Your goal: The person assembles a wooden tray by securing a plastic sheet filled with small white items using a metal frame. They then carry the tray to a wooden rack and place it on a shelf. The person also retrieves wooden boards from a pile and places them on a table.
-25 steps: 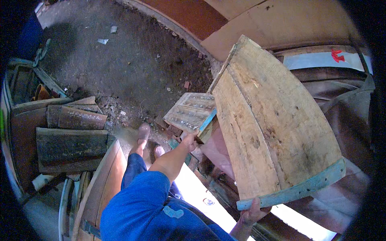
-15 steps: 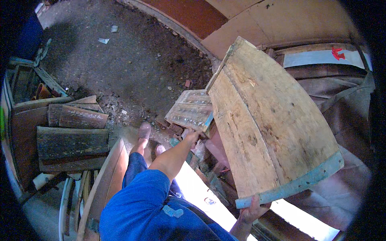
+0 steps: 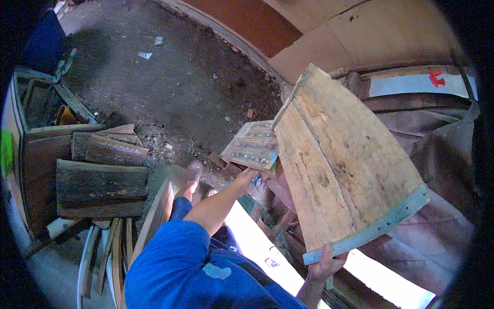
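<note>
My right hand (image 3: 326,265) grips the lower edge of a large weathered wooden panel (image 3: 355,159), its thumb over a pale blue strip. The panel is made of joined boards, wide and tilted up, with stains and chips on its face. My left arm reaches forward, and my left hand (image 3: 254,175) is closed at the near edge of a smaller wooden panel (image 3: 252,146) with whitish marks and a blue corner. My left fingers are partly hidden beneath that panel, which sits just left of the large one.
Dark boards (image 3: 100,180) lie stacked at left, near an open wooden frame (image 3: 62,129). Long thin strips (image 3: 116,252) stand below them. Dirt floor (image 3: 170,82) extends ahead to tan wall panels (image 3: 375,41). Brown sheeting (image 3: 432,139) hangs at right. My foot (image 3: 194,171) is by rubble.
The view has shifted slightly. The large panel's upper end has dropped a little, and its right corner has come inward. Both hands keep their places on the panels.
</note>
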`<action>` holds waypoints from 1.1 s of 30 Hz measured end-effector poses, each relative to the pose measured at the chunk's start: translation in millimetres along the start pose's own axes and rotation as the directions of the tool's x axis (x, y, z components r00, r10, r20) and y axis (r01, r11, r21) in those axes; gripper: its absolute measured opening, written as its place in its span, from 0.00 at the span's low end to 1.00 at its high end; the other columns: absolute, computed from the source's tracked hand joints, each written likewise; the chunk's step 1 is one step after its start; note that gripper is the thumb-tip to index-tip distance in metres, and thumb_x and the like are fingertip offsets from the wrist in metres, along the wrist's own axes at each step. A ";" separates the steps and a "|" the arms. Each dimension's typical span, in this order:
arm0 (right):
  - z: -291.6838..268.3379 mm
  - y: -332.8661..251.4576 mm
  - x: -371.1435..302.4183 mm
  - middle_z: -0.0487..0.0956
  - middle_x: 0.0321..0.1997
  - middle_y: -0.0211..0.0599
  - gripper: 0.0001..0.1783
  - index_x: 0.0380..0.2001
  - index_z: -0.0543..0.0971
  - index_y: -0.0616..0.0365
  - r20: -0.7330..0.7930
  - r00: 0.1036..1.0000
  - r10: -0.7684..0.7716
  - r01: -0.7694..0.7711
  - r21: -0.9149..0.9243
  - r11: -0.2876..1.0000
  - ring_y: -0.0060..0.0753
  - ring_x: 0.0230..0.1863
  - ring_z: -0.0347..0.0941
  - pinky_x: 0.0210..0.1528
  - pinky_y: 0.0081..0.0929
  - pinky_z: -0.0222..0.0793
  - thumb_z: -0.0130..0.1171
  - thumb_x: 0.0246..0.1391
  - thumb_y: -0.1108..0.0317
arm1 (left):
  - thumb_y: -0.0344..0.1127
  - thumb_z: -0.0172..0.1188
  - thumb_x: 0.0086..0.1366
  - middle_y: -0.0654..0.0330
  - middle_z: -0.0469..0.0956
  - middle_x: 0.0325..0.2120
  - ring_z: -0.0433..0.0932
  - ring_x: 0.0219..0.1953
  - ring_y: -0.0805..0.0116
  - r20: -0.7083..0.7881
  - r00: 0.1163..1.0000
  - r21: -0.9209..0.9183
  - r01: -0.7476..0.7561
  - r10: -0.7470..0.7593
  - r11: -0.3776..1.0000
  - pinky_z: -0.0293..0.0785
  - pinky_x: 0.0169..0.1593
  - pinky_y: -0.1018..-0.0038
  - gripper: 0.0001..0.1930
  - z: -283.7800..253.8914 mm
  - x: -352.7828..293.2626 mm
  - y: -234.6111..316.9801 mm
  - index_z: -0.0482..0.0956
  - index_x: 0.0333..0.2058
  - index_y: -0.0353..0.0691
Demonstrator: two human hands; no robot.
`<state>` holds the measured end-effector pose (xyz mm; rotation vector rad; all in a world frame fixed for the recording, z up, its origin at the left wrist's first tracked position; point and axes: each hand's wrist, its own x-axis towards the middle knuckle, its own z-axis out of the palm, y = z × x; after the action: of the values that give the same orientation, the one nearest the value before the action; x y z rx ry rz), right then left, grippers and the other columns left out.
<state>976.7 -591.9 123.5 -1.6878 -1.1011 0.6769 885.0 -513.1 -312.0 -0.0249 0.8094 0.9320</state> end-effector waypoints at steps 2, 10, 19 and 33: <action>6.9 -7.5 2.9 0.70 0.56 0.45 0.41 0.60 0.61 0.69 0.037 0.999 0.019 -0.020 0.011 1.000 0.39 0.57 0.68 0.62 0.41 0.61 0.62 0.39 0.76 | 0.45 0.60 0.64 0.47 0.64 0.63 0.67 0.61 0.55 -0.136 0.989 0.135 -0.047 0.066 0.990 0.66 0.60 0.58 0.40 -48.3 -16.5 -12.2 0.50 0.69 0.47; -14.5 -4.2 15.3 0.71 0.56 0.45 0.40 0.61 0.60 0.69 0.164 0.986 0.011 -0.018 0.041 0.999 0.38 0.56 0.69 0.60 0.40 0.63 0.64 0.43 0.78 | 0.52 0.55 0.63 0.49 0.68 0.60 0.66 0.63 0.59 -0.647 0.728 0.690 0.433 0.226 0.580 0.61 0.63 0.67 0.31 -188.4 -173.1 -25.8 0.69 0.59 0.37; -15.6 -2.3 49.0 0.71 0.55 0.49 0.34 0.58 0.63 0.74 0.204 0.979 -0.018 0.044 -0.122 0.992 0.41 0.54 0.68 0.59 0.38 0.62 0.62 0.50 0.72 | 0.61 0.55 0.58 0.43 0.75 0.53 0.70 0.60 0.52 -0.716 0.681 0.545 0.409 0.153 0.731 0.63 0.62 0.63 0.38 -156.3 -199.0 -10.5 0.72 0.56 0.32; -22.6 -27.1 62.4 0.74 0.50 0.51 0.29 0.54 0.66 0.74 0.316 0.948 -0.048 0.196 -0.456 0.868 0.42 0.51 0.70 0.58 0.38 0.63 0.63 0.50 0.76 | 0.46 0.60 0.56 0.36 0.70 0.55 0.69 0.59 0.44 -0.943 0.331 0.216 0.526 0.036 0.823 0.66 0.61 0.60 0.35 -208.7 -300.8 -59.8 0.67 0.58 0.27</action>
<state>1012.8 -542.2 160.4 -1.9490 -1.6892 0.6157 701.9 -834.9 -290.0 -0.2579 2.0781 0.2622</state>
